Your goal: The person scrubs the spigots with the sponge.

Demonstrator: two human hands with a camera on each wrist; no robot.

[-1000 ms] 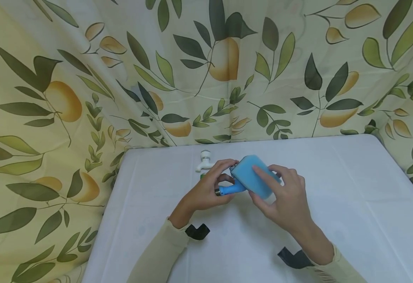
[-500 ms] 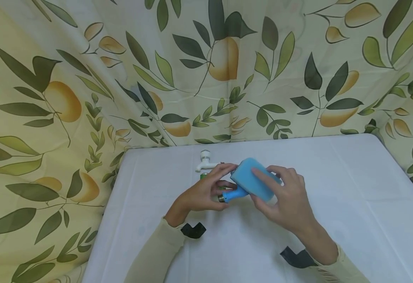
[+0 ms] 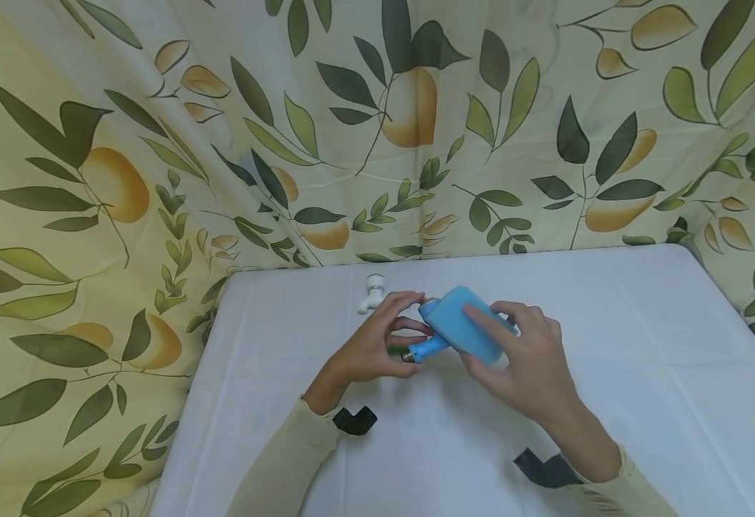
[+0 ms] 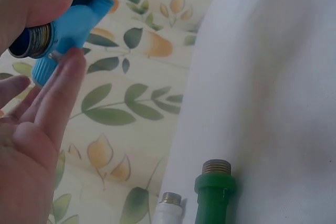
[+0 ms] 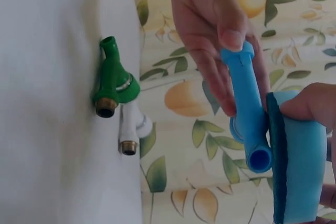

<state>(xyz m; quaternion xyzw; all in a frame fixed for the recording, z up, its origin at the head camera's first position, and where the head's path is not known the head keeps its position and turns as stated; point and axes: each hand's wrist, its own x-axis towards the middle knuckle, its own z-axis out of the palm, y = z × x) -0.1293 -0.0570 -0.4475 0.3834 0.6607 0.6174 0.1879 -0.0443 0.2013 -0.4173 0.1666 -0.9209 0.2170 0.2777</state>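
Observation:
Above the table, my left hand [image 3: 367, 348] holds a light blue plastic tap [image 3: 430, 347] between thumb and fingers. The tap's brass-threaded inlet [image 4: 38, 40] faces the left wrist camera, and in the right wrist view its open spout [image 5: 260, 158] shows. My right hand [image 3: 529, 362] grips a light blue sponge [image 3: 461, 323] with a darker scouring side [image 5: 278, 156]. That darker side lies against or very close to the tap. From above, the sponge hides part of the tap.
A white tap [image 3: 374, 291] lies on the white-covered table [image 3: 610, 345] toward the back. Beside it is a green tap [image 5: 113, 80], mostly hidden behind my left hand from above. A leaf-and-fruit patterned curtain [image 3: 513, 179] hangs behind the table.
The blue tap has turned a little in my left hand, and its ribbed end now shows past the sponge. The sponge dipped slightly and came back up.

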